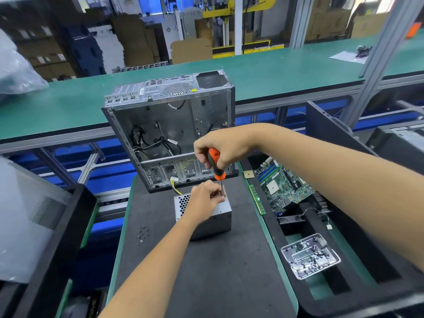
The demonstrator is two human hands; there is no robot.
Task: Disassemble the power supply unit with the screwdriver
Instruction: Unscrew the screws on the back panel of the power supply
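On the dark foam mat (206, 271), loose screws (142, 235) lie left of the grey metal power supply unit (213, 220) with its honeycomb vent. The left hand (205, 199) pinches the shaft of the screwdriver (215, 167) over the unit's top; the right hand (221, 146) grips its orange-black handle. To the right sit a clear plastic tray (309, 255) and green motherboard (284, 183). Behind stands the open steel case (169, 125). No writing is legible.

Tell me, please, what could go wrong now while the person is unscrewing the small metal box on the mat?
1. The left hand pinches the screwdriver shaft near its tip, so a slip could likely jab a finger.
2. The power supply unit lies unclamped on the mat; downward force from the right hand might shift it.
3. The loose screws could roll and get lost.
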